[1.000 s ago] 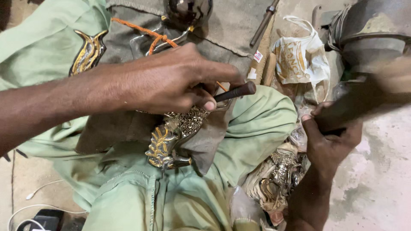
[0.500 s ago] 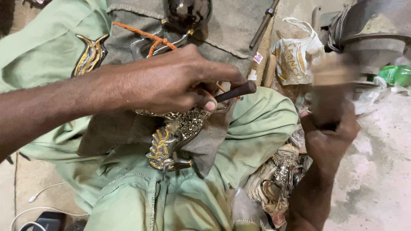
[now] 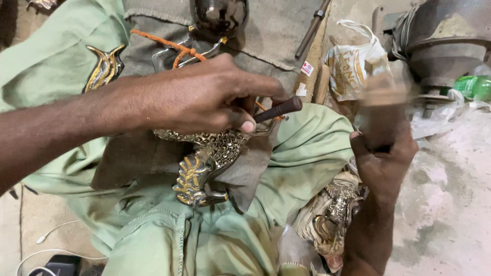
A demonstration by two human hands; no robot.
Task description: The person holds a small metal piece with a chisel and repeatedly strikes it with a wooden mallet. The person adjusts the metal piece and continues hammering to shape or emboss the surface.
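My left hand [image 3: 204, 97] pinches a short dark metal punch [image 3: 279, 109] that points down and left at an ornate brass casting [image 3: 204, 163]. The casting has leaf and feather shapes and lies on a grey-brown cloth [image 3: 138, 153] over my lap in green trousers [image 3: 302, 153]. My right hand [image 3: 383, 158] is raised at the right, gripping the handle of a hammer-like tool [image 3: 383, 97], which is blurred by motion. The tool's head is above and right of the punch, apart from it.
More brass castings lie at the upper left [image 3: 105, 66] and beside my right knee [image 3: 337, 209]. A dark rounded metal piece [image 3: 220, 15], an orange cord [image 3: 169, 46], a plastic bag [image 3: 353, 61], a metal machine [image 3: 440, 41] and a green bottle [image 3: 475, 87] lie beyond.
My right hand has swung the tool up and inward from the far right toward the punch. My left hand stays put on the punch and casting.
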